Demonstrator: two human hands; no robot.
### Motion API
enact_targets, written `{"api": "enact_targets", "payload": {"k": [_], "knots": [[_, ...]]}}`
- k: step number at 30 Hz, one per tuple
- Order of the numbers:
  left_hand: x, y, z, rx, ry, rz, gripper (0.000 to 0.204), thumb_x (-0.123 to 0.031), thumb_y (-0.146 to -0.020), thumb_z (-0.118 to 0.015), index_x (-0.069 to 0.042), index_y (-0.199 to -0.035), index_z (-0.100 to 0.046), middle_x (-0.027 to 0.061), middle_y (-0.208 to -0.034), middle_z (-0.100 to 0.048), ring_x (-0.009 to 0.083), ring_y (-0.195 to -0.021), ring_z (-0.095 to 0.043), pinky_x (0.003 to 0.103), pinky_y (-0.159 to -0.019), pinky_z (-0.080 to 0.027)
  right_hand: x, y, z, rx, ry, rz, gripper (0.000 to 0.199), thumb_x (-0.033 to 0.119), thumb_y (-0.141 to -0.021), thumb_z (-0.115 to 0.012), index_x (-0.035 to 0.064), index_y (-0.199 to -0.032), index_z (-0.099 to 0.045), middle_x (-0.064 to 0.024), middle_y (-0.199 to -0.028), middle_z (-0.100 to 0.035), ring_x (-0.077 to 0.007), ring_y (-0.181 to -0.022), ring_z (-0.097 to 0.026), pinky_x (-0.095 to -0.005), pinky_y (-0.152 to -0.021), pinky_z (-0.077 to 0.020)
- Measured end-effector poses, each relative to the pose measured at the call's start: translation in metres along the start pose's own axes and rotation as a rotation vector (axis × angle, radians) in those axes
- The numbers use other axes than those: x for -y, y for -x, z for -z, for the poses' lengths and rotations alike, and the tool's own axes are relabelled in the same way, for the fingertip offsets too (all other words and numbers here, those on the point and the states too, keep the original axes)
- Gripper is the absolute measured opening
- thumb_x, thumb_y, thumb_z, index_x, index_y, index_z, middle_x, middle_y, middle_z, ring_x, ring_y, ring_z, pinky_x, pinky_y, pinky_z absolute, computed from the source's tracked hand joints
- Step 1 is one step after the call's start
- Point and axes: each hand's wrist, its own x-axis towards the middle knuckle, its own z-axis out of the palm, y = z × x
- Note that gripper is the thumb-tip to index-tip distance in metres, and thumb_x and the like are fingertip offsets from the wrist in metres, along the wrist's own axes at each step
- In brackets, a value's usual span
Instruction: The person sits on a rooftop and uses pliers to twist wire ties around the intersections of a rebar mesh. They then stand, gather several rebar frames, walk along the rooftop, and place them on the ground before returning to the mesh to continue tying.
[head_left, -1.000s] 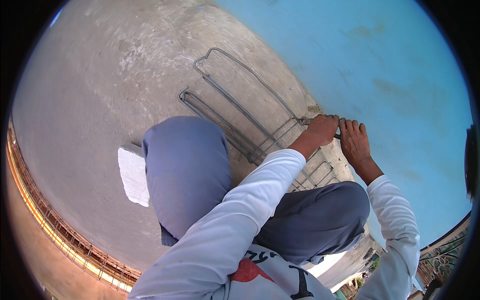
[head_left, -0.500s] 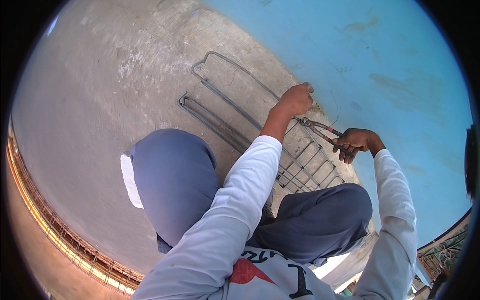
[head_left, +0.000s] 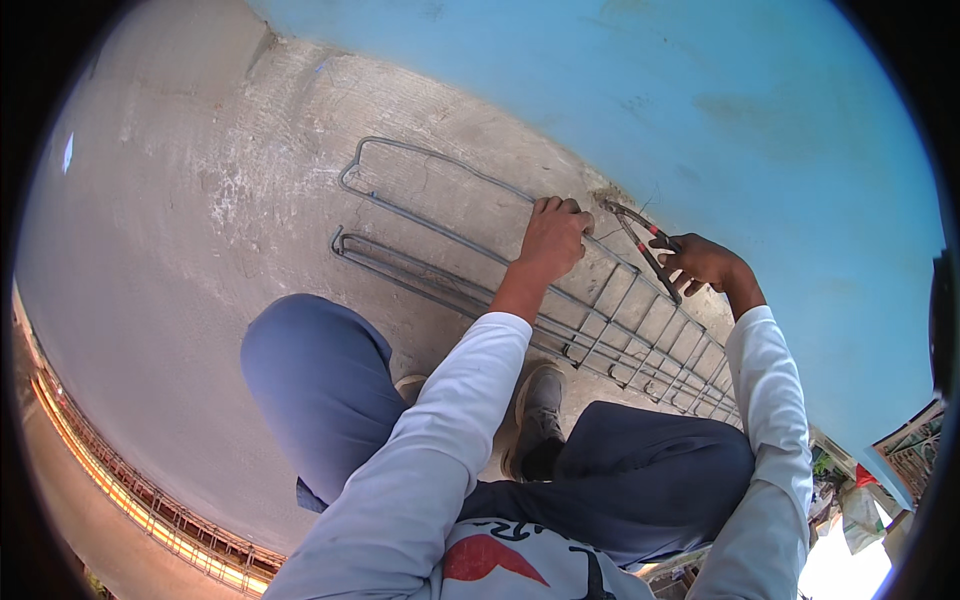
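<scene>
A long rebar cage [head_left: 440,230] of grey steel rods with cross ties lies on the concrete in front of my legs. My left hand [head_left: 557,238] is closed over its far rod, fingers curled round the steel. In my right hand [head_left: 705,262] is a pair of pincers [head_left: 612,207] with black and red handles. Those handles stand apart, and the jaws are beyond the far rod, close to the foot of the blue wall. A thin wire rises beside the pincers. Whether the jaws hold anything is too small to tell.
A blue wall [head_left: 760,130] runs along the far right side of the concrete floor [head_left: 200,280]. My shoe [head_left: 541,405] is just nearer than the cage. More rebar [head_left: 150,505] runs along the lower left edge. Assorted objects stand at the lower right.
My left hand has come down onto the cage's far rod. The pincers have shifted off the rod toward the wall. My view has tilted, showing more of the cage.
</scene>
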Motion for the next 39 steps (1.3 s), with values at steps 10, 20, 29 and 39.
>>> {"api": "enact_targets", "payload": {"k": [10,20,29,39], "knots": [[-0.025,-0.014,-0.007,0.031,-0.129,-0.029,0.031,-0.020,-0.080,-0.079,-0.016,-0.110,-0.073,0.0052,-0.121,-0.064,0.0235,-0.118,-0.053,0.042,-0.107,-0.033,-0.065,0.045,-0.041,0.172,-0.616,0.284,0.068,0.009,-0.085,-0.067,0.0086,-0.150,-0.046,-0.0035,-0.099,-0.067,-0.0186,-0.099,-0.067,-0.0340,-0.091,-0.0539],[-0.032,-0.049,-0.008,0.237,-0.123,0.083,0.012,-0.026,-0.089,-0.074,-0.017,-0.093,-0.080,0.0062,-0.099,-0.075,0.0233,-0.105,-0.064,0.045,-0.104,-0.035,-0.143,0.058,-0.111,0.059,-0.600,0.163,0.054,0.026,-0.092,-0.067,0.0111,-0.143,-0.054,-0.0075,-0.099,-0.062,-0.0214,-0.092,-0.063,-0.0378,-0.087,-0.0564],[-0.055,-0.091,0.054,0.604,-0.318,-0.194,0.020,-0.029,-0.094,-0.068,-0.013,-0.105,-0.074,0.0116,-0.106,-0.073,0.0285,-0.100,-0.067,0.044,-0.092,-0.050,-0.140,0.044,-0.155,-0.002,-0.210,0.220,0.041,0.040,-0.098,-0.059,0.0036,-0.116,-0.062,-0.0102,-0.078,-0.059,-0.0227,-0.078,-0.055,-0.0391,-0.077,-0.0443],[-0.088,-0.027,0.162,0.716,0.471,0.102,0.024,-0.031,-0.089,-0.077,-0.008,-0.096,-0.075,0.0021,-0.075,-0.068,0.0122,-0.073,-0.060,0.031,-0.072,-0.050,-0.190,0.019,-0.168,-0.276,-0.582,0.089,0.048,0.039,-0.101,-0.057,0.0010,-0.131,-0.054,-0.0114,-0.092,-0.062,-0.0223,-0.086,-0.060,-0.0378,-0.082,-0.0507]]}}
